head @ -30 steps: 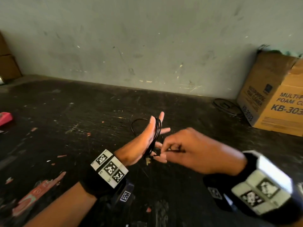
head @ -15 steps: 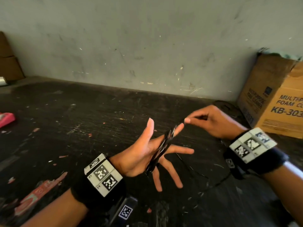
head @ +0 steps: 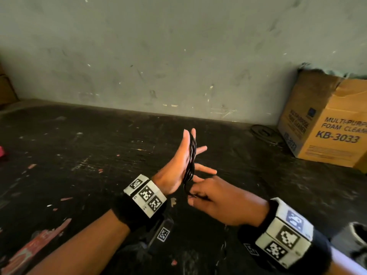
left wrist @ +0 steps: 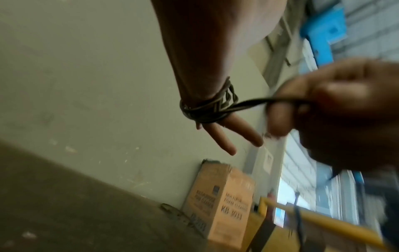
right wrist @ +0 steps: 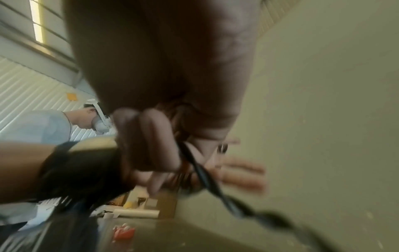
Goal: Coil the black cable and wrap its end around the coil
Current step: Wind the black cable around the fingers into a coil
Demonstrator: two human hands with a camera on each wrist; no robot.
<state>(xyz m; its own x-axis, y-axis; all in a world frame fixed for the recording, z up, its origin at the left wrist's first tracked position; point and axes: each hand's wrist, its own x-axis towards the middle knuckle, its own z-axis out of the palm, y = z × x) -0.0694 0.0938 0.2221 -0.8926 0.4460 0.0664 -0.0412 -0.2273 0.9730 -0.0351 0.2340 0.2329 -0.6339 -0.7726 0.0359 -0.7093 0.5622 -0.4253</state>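
The black cable (head: 191,157) is wound in several turns around my left hand (head: 179,165), which stands upright with straight, spread fingers above the dark table. In the left wrist view the coil (left wrist: 207,107) circles the hand at the base of the fingers. My right hand (head: 216,199) sits just below and right of the left palm, and its fingers pinch the cable's free strand (left wrist: 259,102) pulled taut from the coil. In the right wrist view the strand (right wrist: 207,180) runs out from under the curled fingers (right wrist: 146,141); its far end is blurred.
A brown cardboard box (head: 327,124) marked KB-3033 stands at the back right against the grey wall. A second dark coil (head: 264,132) lies beside it. A pink object (head: 3,152) lies at the left edge. The dark table (head: 79,155) is scratched and flecked with paint.
My right hand has come back from the far right to below the left palm, bringing the cable strand around. The left hand has turned more upright.
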